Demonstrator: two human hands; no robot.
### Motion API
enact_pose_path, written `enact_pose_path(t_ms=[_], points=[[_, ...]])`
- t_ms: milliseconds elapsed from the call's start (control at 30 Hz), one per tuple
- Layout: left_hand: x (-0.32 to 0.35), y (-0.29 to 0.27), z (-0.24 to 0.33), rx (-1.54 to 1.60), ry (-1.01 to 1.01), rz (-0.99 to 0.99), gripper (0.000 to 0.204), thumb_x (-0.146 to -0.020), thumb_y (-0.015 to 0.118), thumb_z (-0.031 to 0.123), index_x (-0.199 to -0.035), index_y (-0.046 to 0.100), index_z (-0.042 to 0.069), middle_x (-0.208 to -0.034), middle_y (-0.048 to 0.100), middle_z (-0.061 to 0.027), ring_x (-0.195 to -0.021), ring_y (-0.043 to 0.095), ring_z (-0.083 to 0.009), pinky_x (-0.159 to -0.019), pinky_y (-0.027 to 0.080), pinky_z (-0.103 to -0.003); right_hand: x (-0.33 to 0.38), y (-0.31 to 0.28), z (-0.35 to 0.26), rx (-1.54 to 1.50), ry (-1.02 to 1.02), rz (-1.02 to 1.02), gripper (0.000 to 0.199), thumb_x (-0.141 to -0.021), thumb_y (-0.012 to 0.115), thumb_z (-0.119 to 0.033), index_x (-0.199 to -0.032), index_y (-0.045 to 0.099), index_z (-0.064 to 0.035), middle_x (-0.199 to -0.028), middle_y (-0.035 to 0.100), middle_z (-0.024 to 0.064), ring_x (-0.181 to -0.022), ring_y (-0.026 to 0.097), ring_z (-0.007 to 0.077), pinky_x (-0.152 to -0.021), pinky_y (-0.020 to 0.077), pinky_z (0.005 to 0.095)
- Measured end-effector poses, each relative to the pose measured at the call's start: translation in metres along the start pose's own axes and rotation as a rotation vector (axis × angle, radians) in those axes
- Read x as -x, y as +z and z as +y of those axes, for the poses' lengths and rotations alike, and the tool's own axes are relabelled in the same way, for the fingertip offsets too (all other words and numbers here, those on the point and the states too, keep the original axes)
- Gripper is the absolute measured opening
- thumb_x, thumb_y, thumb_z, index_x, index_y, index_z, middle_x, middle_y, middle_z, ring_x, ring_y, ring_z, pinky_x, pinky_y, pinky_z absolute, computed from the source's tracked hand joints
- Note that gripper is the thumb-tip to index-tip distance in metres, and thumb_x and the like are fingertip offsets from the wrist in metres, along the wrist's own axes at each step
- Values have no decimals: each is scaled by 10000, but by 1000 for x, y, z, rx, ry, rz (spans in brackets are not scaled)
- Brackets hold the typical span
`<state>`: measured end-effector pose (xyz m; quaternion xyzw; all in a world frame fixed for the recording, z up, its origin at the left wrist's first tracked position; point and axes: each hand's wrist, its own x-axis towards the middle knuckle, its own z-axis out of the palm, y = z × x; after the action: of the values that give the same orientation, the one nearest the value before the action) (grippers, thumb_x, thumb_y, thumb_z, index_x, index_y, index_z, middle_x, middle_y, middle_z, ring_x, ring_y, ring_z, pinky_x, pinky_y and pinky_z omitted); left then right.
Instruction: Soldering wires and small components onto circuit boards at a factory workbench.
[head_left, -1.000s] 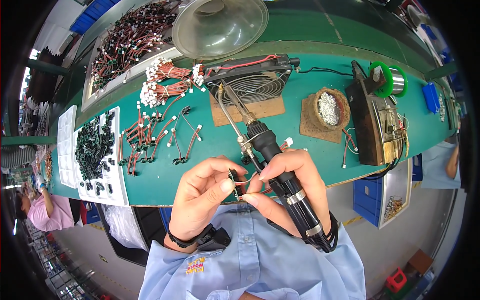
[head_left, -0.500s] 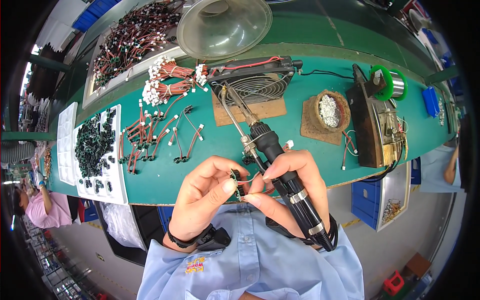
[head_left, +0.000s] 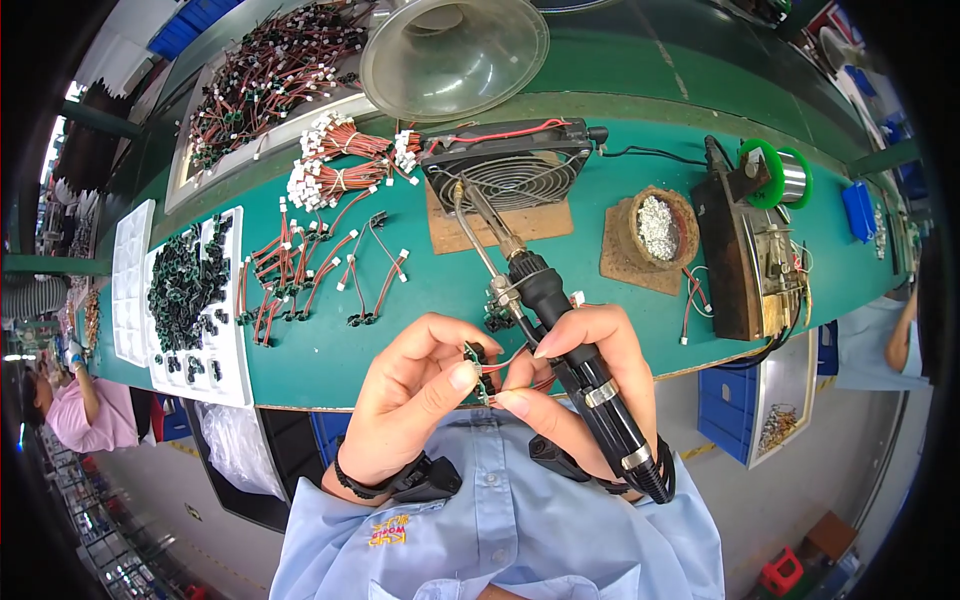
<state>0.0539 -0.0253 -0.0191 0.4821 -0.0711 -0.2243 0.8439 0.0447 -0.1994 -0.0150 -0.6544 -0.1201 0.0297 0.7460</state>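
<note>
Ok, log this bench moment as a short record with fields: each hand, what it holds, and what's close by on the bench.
left hand: pinches a small green circuit board with red wires
right hand: grips a black soldering iron, tip pointing away, fingers also on the board
behind: black fan on the green bench
left of hands: red wire leads, white tray of black parts
right: solder spool

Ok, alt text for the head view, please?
Both hands pinch a small green circuit board with red wires; the right hand also holds a black soldering iron, the left hand steadying, above a green bench.
</note>
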Motion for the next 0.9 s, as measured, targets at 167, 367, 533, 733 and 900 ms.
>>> enact_pose_path(t_ms=[167, 367, 533, 733, 900], points=[[0, 1, -3, 57, -4, 0, 213, -911, 500, 100, -1094, 464, -3, -1023, 555, -64, -941, 527, -112, -841, 408, -267, 0, 0, 1, -57, -6, 12, 393, -745, 668, 55, -1004, 389, -44, -790, 573, 109, -719, 590, 136, -632, 473, 256], [-2, 9, -2, 21, 24, 50, 187, -909, 495, 118, -1047, 456, -2, -982, 559, -92, -912, 531, -134, -820, 410, -279, 0, 0, 3, -62, -53, 9, 416, -736, 674, 56, -1010, 379, -46, -786, 575, 114, -721, 594, 137, -630, 476, 252], [-2, 7, -1, -66, 62, 67, 153, -914, 454, 88, -1036, 423, 0, -967, 568, -135, -907, 548, -165, -814, 425, -298, 6, 5, 0, 183, -115, 172, 433, -733, 678, 52, -1024, 374, -48, -798, 581, 124, -728, 600, 145, -643, 474, 259], [-4, 11, 4, -44, 78, 170, 128, -902, 451, 116, -977, 423, 16, -878, 612, -185, -832, 598, -219, -786, 445, -318, 7, -9, 6, 626, -377, 163, 462, -762, 706, -111, -1073, 371, -51, -869, 600, 157, -778, 601, 200, -776, 450, 359], [-8, -6, -2, -79, 174, 236, 118, -912, 439, 114, -978, 407, 22, -888, 624, -188, -842, 603, -203, -790, 450, -308, 21, -24, 11, 578, -581, 272, 482, -775, 694, -298, -1084, 412, -57, -868, 612, 147, -790, 587, 223, -848, 388, 406]])
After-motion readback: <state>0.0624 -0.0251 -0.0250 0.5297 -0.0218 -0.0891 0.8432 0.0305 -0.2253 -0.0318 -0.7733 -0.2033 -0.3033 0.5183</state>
